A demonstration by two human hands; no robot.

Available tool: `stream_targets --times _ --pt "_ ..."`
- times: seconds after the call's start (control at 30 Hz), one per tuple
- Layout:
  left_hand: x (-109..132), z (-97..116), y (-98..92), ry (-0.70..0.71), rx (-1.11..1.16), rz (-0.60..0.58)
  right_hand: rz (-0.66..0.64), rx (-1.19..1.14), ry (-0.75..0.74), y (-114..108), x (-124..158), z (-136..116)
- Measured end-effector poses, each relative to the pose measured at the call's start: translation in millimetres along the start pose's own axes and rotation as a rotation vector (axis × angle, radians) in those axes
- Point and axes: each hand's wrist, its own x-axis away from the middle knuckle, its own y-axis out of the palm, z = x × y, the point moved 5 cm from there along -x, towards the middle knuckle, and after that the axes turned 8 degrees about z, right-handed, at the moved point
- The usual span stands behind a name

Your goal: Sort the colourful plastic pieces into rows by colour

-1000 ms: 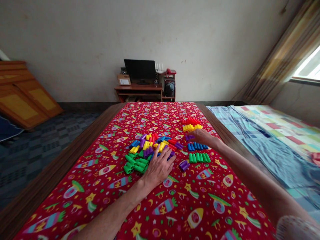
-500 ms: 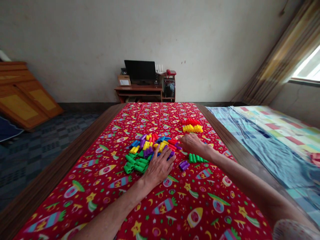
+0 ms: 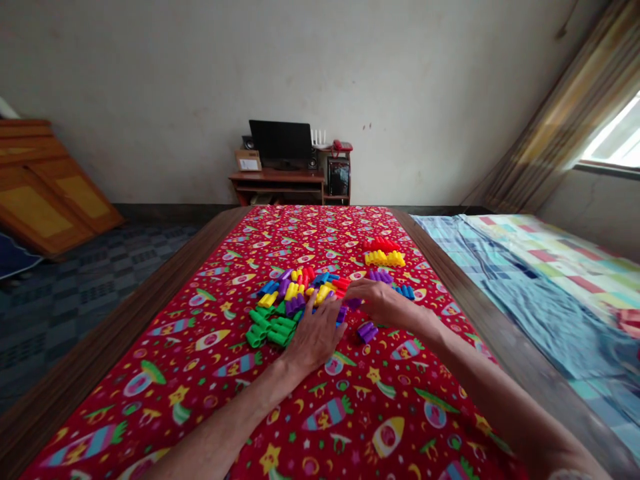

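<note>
While my left hand (image 3: pixel 316 333) lies open on the block pile (image 3: pixel 281 327), my right hand (image 3: pixel 383 301) seems to pinch a purple block (image 3: pixel 354 304) at its right edge, apparently a pick-up calling for a steady lift.

Left of the block pile (image 3: pixel 295 305) and beyond it, uncovered red cloth (image 3: pixel 173 380) on the bench (image 3: pixel 110 343) lets me through. My left fingers (image 3: pixel 329 312) bar its near right part. Just right of it, my right fingers (image 3: pixel 358 289) block passage; a loose purple block (image 3: pixel 367 332) obstructs its near right, the purple row (image 3: pixel 380 275) its far right.
</note>
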Motion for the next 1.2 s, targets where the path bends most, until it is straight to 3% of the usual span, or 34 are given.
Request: stream_targets --times 0.13,0.27,0.4,0.57,0.83,1.0,1.1,1.2 --pt "-0.8 -5.6 -4.4 -0.022 0.084 0.06 0.032 -0.14 -0.062 13.5 1.0 -15.9" --pt "-1.2 -9.1 -7.0 0.001 0.132 0.074 0.048 -0.177 -0.036 24.6 2.1 -9.6" --pt "3.0 -13.0 -5.6 -0.005 0.118 0.119 0.051 0.087 0.02 30.8 3.7 -6.1" --pt "9.5 -16.6 0.8 0.011 0.093 0.163 -0.053 0.346 0.197 39.0 6.8 -9.9" --pt "10.7 -18.3 3.0 0.016 0.075 0.152 -0.029 -0.03 0.21 27.5 10.4 -13.0" --pt "9.0 -18.5 2.4 0.006 0.078 0.131 0.025 -0.086 0.251 33.5 10.2 -4.9" --pt "6.3 -16.0 0.6 0.002 0.073 0.138 0.122 -0.054 0.245 14.8 9.0 6.4" --pt "2.9 -10.7 -1.7 0.026 0.037 0.144 0.251 0.115 0.278 -26.3 14.8 31.6"
